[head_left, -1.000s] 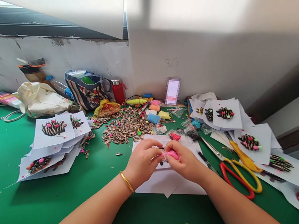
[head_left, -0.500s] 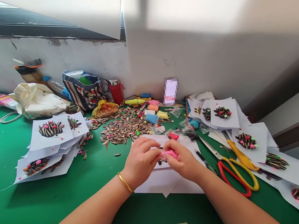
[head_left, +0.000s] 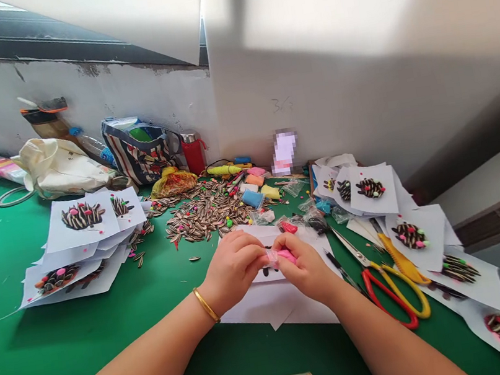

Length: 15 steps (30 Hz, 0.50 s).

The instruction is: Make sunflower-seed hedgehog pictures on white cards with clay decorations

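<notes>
Below the frame's middle, the left hand (head_left: 238, 266)'s grip pinched clear wrap (head_left: 272, 259), and the right hand (head_left: 308, 271)'s grip was closed around pink clay (head_left: 287, 256). Above, faint writing (head_left: 282, 105) began "3/".

Left hand (head_left: 234, 271): 1
Right hand (head_left: 307, 270): 1
Gold bracelet (head_left: 206, 305): 1
Held pink packet (head_left: 287, 257): 1
Loose packets (head_left: 252, 198): at least 4
Scissors (head_left: 360, 256): 1 pair
Left-side seed collages (head_left: 83, 217): 4 visible
Right-side seed collages (head_left: 371, 188): at least 6
Cloth bags (head_left: 63, 168): 2
Red flask (head_left: 193, 156): 1
Loose striped seeds (head_left: 202, 216): too many to count
</notes>
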{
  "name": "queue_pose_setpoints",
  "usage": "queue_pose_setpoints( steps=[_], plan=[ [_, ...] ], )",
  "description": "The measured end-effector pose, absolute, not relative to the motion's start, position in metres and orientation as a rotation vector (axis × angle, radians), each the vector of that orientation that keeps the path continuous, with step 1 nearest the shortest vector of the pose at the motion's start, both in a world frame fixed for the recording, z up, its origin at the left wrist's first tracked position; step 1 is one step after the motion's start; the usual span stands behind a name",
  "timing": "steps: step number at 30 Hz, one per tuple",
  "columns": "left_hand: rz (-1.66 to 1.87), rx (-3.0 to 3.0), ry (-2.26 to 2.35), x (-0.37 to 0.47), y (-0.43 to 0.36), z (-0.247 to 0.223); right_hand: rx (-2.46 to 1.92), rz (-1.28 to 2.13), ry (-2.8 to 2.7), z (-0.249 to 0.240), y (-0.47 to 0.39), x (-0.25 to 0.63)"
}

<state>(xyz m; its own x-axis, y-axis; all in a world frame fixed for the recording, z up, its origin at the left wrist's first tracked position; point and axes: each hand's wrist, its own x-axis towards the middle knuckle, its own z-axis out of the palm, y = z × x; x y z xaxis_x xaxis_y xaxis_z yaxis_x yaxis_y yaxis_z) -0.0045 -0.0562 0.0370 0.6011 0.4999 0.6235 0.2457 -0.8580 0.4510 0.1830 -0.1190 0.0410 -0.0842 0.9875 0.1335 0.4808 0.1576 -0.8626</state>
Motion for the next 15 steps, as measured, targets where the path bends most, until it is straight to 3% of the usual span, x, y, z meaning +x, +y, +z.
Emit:
queue_pose_setpoints(
  steps=[6, 15],
  plan=[
    [1.114, 2.190, 0.661, -0.0030, -0.0525, 0.0295, -1.348, 0.898, -1.611, 0.0421, -0.1187, 0.1828],
    [1.245, 2.502, 0.584, -0.0034, -0.0570, 0.0370, -1.331, 1.012, -1.524, 0.0449, -0.1171, 0.1840]
  ],
)
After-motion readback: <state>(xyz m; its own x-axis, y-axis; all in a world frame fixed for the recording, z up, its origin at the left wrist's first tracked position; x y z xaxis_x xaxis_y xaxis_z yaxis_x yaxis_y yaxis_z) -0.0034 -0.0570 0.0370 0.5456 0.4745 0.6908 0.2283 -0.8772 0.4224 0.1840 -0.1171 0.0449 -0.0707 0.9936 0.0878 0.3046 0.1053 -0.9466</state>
